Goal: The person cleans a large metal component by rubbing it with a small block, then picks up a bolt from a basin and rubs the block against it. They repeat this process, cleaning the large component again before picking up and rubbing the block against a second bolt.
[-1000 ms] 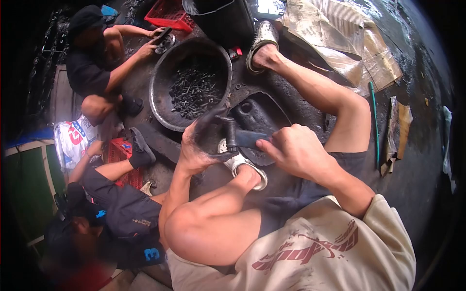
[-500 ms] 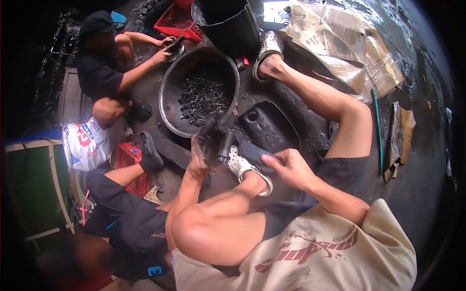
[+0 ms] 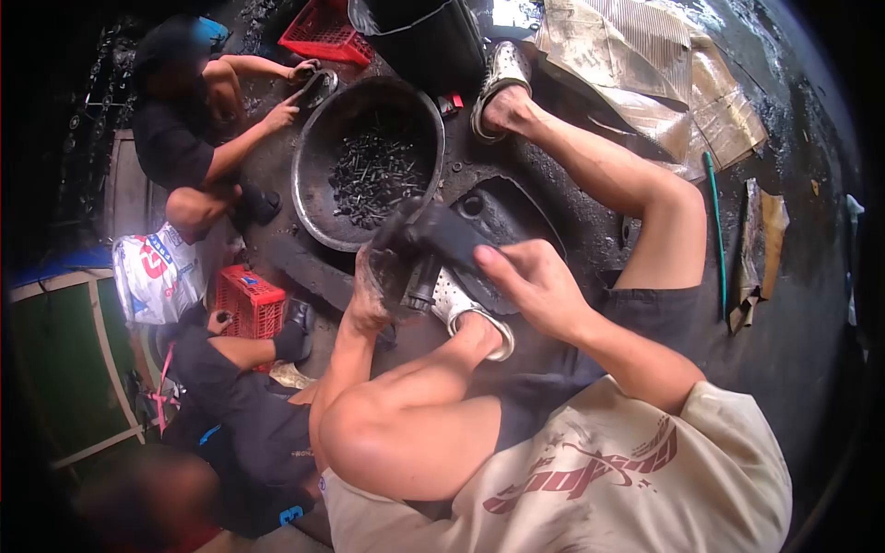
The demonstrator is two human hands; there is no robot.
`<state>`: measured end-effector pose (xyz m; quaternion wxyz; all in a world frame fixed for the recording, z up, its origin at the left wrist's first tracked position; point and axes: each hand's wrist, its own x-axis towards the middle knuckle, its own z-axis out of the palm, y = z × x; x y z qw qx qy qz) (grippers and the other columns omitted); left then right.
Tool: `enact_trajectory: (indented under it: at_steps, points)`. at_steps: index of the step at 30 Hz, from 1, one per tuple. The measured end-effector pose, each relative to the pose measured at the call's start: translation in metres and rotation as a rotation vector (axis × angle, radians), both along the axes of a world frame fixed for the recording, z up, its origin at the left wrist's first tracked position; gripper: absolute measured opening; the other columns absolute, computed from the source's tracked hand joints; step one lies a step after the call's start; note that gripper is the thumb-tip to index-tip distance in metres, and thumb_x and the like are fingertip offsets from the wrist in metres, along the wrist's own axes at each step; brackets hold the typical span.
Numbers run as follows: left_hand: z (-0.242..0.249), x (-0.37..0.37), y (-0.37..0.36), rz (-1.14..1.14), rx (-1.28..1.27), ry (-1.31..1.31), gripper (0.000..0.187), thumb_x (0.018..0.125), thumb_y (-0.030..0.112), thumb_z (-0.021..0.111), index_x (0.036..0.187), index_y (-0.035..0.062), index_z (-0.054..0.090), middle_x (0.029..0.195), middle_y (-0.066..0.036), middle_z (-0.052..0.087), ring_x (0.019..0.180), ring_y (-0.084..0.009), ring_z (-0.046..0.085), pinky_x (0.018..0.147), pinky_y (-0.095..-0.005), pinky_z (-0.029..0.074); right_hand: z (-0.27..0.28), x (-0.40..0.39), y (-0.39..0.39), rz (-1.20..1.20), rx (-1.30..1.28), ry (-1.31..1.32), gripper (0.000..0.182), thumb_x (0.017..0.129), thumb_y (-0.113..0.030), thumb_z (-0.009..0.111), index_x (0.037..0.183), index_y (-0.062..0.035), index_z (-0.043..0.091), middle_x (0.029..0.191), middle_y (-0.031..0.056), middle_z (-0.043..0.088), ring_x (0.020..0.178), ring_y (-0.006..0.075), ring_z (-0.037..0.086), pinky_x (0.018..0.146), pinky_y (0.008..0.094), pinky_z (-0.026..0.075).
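Observation:
In my left hand (image 3: 367, 300) is a blackened, greasy part (image 3: 419, 286) with a short cylindrical piece at its near end, held over my lower leg. My right hand (image 3: 544, 293) grips a flat dark strip (image 3: 454, 241), thumb on top. The strip's far end overlaps the greasy part in this view. Just beyond my hands stands a big black basin (image 3: 437, 170) with many small dark rod-like pieces (image 3: 373, 175) in it. A black, shallow piece with a round hole (image 3: 516, 221) lies on the floor beside the basin.
One co-worker (image 3: 175, 138) sits left of the basin, handling a dark piece; another (image 3: 240, 396) sits close on my left. Red crates (image 3: 323, 32) (image 3: 253, 304), a black bin (image 3: 424, 46), flattened cardboard (image 3: 618, 74) and a green stick (image 3: 716, 240) are around me.
My right hand has shifted slightly left and up, bringing the strip over the greasy part. The co-worker on my near left has moved a hand beside the red crate.

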<state>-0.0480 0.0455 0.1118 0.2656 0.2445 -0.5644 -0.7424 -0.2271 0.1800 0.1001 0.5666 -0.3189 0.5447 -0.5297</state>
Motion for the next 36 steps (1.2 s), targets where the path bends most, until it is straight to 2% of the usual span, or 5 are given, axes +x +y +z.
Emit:
enact_trajectory:
  at_steps: [6, 12, 18, 22, 36]
  points:
    - [-0.016, 0.018, -0.016, -0.072, 0.056, 0.036, 0.128, 0.051, 0.038, 0.099, 0.151, -0.0049, 0.032, 0.116, -0.010, 0.066, 0.112, -0.0194, 0.064, 0.108, -0.0386, 0.047, -0.056, 0.010, 0.046, 0.065, 0.158, 0.172, 0.059, 0.102, -0.043, 0.058, 0.063, 0.0012, 0.054, 0.054, -0.0021, 0.037, 0.056, 0.0058, 0.032, 0.046, 0.0326, 0.030]
    - [-0.031, 0.029, -0.017, -0.190, 0.138, 0.084, 0.079, 0.076, 0.058, 0.080, 0.129, 0.0037, 0.060, 0.123, -0.015, 0.061, 0.112, -0.0249, 0.061, 0.100, -0.0498, 0.050, -0.063, -0.015, 0.030, -0.057, 0.172, 0.078, 0.060, 0.101, -0.045, 0.058, 0.059, -0.0040, 0.051, 0.055, -0.0077, 0.036, 0.055, 0.0027, 0.031, 0.046, 0.0303, 0.026]
    - [-0.037, 0.026, -0.009, -0.176, 0.545, -0.241, 0.043, 0.100, 0.050, 0.057, 0.099, 0.0077, 0.064, 0.096, -0.004, 0.059, 0.087, -0.0147, 0.056, 0.077, -0.0329, 0.050, -0.095, -0.027, 0.020, -0.044, 0.216, 0.198, 0.062, 0.101, -0.048, 0.057, 0.059, -0.0031, 0.052, 0.054, -0.0057, 0.034, 0.053, 0.0048, 0.031, 0.046, 0.0313, 0.027]
    - [-0.019, 0.004, 0.004, -0.081, 0.120, -0.918, 0.024, 0.096, 0.030, 0.070, 0.097, 0.0061, 0.065, 0.077, 0.003, 0.060, 0.070, -0.0085, 0.054, 0.064, -0.0280, 0.043, -0.083, -0.020, 0.011, -0.042, 0.266, 0.228, 0.062, 0.101, -0.048, 0.056, 0.065, 0.0016, 0.061, 0.053, -0.0031, 0.038, 0.054, 0.0059, 0.034, 0.047, 0.0324, 0.032]
    - [-0.065, 0.005, 0.015, -0.072, -0.049, -0.707, 0.013, 0.075, -0.003, 0.068, 0.088, -0.0045, 0.070, 0.082, -0.002, 0.070, 0.076, -0.0071, 0.059, 0.068, -0.0269, 0.049, -0.074, 0.019, -0.010, -0.036, -0.068, 0.501, 0.044, 0.094, -0.037, 0.069, 0.071, 0.0012, 0.070, 0.053, 0.0204, 0.047, 0.042, 0.0247, 0.041, 0.047, 0.0396, 0.041]
